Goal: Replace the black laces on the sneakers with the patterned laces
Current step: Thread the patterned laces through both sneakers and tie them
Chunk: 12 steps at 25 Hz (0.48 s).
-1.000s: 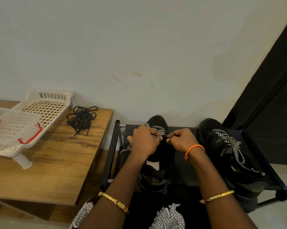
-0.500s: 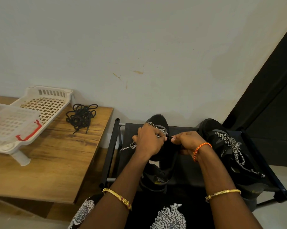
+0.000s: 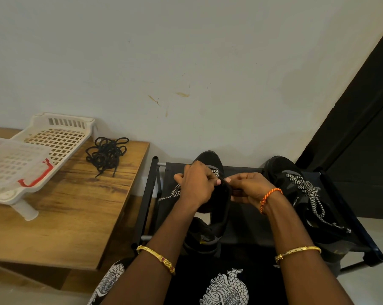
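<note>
Atop black rack (image 3: 248, 219), both hands (image 3: 219, 186) pinch sneaker's (image 3: 217, 208) patterned lace (image 3: 174, 192).

White basket (image 3: 60, 137) on wooden table (image 3: 76, 216)

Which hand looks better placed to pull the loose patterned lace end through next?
Probably the left hand: the free end of the patterned lace trails out just beside it, on the left of the sneaker. The right hand pinches at the tongue on the far side.
</note>
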### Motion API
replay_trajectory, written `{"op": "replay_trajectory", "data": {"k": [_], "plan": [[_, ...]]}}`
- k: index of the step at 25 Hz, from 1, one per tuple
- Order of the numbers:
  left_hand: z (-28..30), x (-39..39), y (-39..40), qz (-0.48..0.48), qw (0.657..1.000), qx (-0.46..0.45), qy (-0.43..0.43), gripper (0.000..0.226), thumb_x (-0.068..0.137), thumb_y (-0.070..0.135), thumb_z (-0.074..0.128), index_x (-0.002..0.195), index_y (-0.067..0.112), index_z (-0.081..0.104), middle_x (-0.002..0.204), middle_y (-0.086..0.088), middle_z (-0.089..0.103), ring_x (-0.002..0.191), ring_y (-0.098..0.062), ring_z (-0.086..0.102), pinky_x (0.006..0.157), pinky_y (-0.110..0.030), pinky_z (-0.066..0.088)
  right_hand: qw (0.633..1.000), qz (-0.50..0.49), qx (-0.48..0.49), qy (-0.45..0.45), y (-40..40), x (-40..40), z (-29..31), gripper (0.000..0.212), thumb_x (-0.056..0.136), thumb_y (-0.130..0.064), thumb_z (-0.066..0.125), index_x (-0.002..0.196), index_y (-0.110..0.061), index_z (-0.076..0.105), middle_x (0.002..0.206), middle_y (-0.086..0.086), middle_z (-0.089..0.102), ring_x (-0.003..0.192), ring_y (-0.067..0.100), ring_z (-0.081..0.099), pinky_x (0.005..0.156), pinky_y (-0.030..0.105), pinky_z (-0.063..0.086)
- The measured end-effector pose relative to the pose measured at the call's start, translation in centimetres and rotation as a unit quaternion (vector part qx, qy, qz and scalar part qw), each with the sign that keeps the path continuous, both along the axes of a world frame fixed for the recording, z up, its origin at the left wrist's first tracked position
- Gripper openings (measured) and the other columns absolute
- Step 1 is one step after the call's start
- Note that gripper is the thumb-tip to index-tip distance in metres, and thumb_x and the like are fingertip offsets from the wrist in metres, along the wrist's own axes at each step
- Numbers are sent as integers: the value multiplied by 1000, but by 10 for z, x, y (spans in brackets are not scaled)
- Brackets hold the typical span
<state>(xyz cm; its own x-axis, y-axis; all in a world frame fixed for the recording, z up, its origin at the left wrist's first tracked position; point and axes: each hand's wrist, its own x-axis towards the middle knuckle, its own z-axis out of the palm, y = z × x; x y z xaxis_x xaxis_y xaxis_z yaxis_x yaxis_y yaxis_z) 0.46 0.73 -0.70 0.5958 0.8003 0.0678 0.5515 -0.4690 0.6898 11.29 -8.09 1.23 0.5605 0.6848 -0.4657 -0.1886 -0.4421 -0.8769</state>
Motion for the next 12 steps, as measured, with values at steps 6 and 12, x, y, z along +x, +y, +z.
{"op": "replay_trajectory", "data": {"k": [6, 12], "plan": [[-6, -6, 9, -17, 997, -69, -34, 4, 82, 24, 73, 81, 26, 76, 86, 16, 61, 112, -18, 50, 99, -47, 33, 999, 31, -25, -21, 13, -6, -2, 17, 93, -6, 55, 76, -7, 61, 73, 8, 59, 68, 15, 57, 53, 25, 49], [-5, -20, 8, 58, 995, -73, -34, 54, 78, 6, 67, 123, 26, 45, 133, -3, 30, 127, -21, 30, 102, -36, 27, 997, -42, -61, -27, 6, 8, -6, 21, 96, -3, 44, 77, -9, 51, 73, 6, 50, 67, 14, 52, 58, 29, 46]]}}
